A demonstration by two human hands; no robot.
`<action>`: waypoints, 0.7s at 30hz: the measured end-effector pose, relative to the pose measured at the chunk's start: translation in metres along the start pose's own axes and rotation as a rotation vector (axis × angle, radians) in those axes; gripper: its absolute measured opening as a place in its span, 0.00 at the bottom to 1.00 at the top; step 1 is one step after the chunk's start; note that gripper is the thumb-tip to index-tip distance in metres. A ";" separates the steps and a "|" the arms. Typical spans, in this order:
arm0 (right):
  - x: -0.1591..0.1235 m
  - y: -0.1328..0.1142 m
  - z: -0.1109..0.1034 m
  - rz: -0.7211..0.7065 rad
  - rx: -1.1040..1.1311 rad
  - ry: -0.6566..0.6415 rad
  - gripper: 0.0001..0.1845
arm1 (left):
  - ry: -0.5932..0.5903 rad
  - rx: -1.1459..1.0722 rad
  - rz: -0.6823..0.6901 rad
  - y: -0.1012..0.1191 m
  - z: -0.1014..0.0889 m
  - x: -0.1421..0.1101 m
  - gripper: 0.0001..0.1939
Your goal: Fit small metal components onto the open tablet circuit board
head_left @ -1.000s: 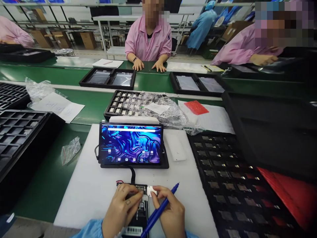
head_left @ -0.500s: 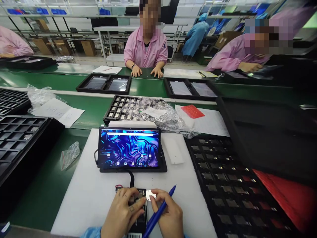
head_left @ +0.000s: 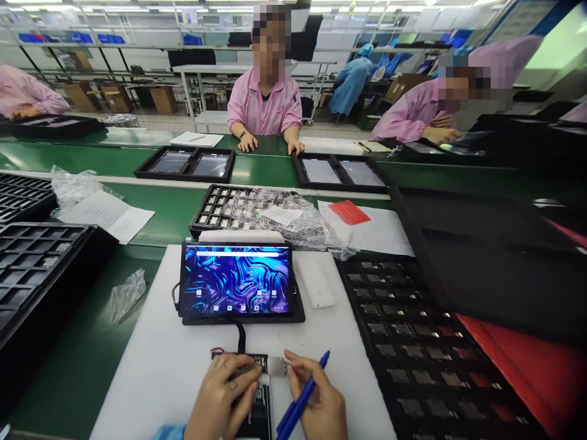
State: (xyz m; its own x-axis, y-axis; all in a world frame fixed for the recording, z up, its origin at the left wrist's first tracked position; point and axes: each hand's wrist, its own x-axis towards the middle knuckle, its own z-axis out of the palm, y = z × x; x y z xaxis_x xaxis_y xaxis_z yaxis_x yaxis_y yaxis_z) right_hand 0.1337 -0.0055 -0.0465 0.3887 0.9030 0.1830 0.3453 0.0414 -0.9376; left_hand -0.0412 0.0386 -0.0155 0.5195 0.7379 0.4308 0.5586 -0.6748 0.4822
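Your right hand (head_left: 321,394) pinches a small pale part (head_left: 276,366) at the open device's (head_left: 264,404) far right corner, blue pen (head_left: 302,393) also held; your left hand (head_left: 221,392) covers the device, its grip unclear. Done: tablet (head_left: 236,279) lit, black cable (head_left: 241,337) run towards device. Unfinished, apparently: device uncovered, part in hand.

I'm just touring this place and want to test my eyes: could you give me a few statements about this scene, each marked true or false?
1. The tablet has its screen lit. True.
2. The left hand holds the pen. False: the right hand holds it.
3. The red packet lies on a white sheet. True.
4. The clear bag lies on the white mat. False: it lies on the green bench, left of the mat.
5. A small pale piece is at the right hand's fingertips. True.
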 end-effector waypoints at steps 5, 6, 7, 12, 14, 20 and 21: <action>0.006 0.009 -0.019 -0.022 -0.141 0.011 0.10 | -0.014 -0.015 -0.013 -0.002 0.004 -0.005 0.12; 0.007 0.011 -0.021 -0.010 -0.141 0.044 0.10 | -0.011 -0.012 -0.013 -0.003 0.005 -0.006 0.12; 0.008 0.012 -0.022 -0.006 -0.131 0.071 0.10 | -0.007 -0.010 -0.011 -0.003 0.005 -0.006 0.12; 0.007 0.015 -0.018 -0.056 0.013 0.085 0.21 | -0.005 -0.013 0.012 -0.006 0.005 -0.006 0.11; 0.005 0.014 -0.017 0.014 0.035 0.076 0.24 | -0.008 -0.001 0.020 -0.006 0.005 -0.005 0.12; 0.010 0.009 -0.015 0.177 0.355 0.204 0.27 | 0.050 0.044 0.065 -0.006 0.004 0.002 0.12; 0.013 0.009 -0.015 0.192 0.409 0.222 0.30 | 0.064 0.052 0.080 -0.006 0.004 0.002 0.12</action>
State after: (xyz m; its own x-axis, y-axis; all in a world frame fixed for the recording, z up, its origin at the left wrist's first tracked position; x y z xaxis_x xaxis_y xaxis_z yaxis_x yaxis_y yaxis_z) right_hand 0.1547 -0.0003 -0.0478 0.6001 0.7998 0.0125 -0.0965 0.0879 -0.9914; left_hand -0.0407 0.0445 -0.0207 0.5225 0.6800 0.5145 0.5511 -0.7297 0.4047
